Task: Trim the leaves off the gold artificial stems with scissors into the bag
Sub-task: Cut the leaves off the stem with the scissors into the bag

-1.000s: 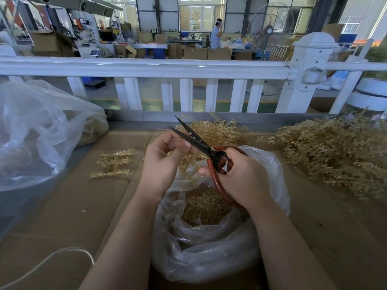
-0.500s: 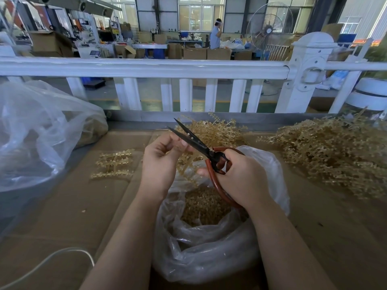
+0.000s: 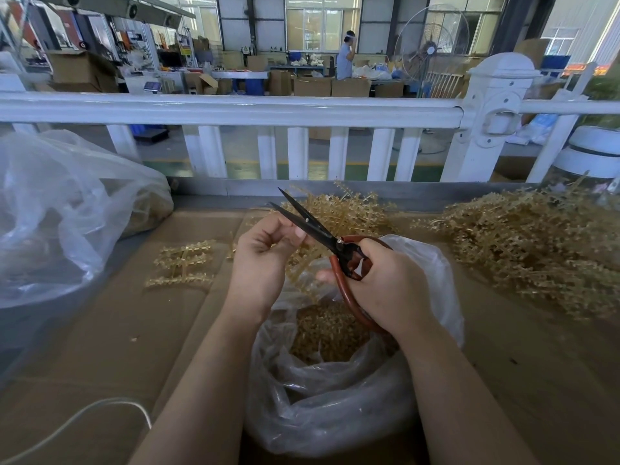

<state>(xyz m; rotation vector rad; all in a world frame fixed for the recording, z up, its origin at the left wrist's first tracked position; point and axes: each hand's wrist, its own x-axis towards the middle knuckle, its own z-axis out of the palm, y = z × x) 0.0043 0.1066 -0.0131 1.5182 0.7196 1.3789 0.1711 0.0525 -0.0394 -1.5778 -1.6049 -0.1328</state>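
My left hand [image 3: 265,253] pinches a gold artificial stem [image 3: 302,260] above the clear plastic bag [image 3: 322,407]. My right hand [image 3: 385,283] grips the red handles of black-bladed scissors [image 3: 312,226]. The blades stand slightly apart and point up-left past my left fingers. Cut gold leaves [image 3: 322,333] lie heaped inside the bag. Behind the hands lies a small clump of gold stems [image 3: 342,209].
A big heap of gold stems [image 3: 536,243] fills the right of the cardboard-covered table [image 3: 117,330]. Trimmed stems [image 3: 184,263] lie left of my left hand. A large clear bag [image 3: 60,213] sits at the far left. A white cable [image 3: 84,417] curves bottom left. A white railing [image 3: 235,109] runs behind.
The scissor blades have shifted slightly up. My left fingers have adjusted their hold on the stem. Both hands stay over the bag.
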